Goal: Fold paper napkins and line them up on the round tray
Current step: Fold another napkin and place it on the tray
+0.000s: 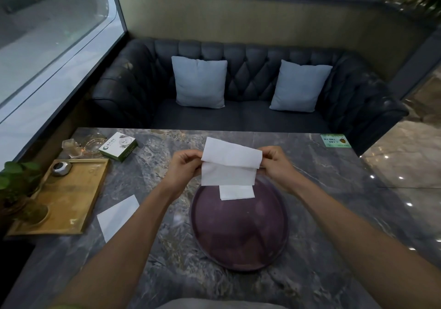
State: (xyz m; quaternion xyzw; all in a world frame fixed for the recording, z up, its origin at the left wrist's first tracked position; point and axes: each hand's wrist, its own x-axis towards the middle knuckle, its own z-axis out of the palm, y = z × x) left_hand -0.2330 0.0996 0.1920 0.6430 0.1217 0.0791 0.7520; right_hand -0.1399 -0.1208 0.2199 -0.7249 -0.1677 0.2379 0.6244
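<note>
Head view showed the left hand [183, 168] and right hand [275, 165] pinching opposite ends of the napkin [230, 165], its long axis crosswise, above the far edge of the round tray [238, 234].

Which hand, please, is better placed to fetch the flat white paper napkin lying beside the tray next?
Probably the left hand: the flat white paper napkin lies left of the round purple tray, beside the left forearm; the right hand would have to cross the tray.
</note>
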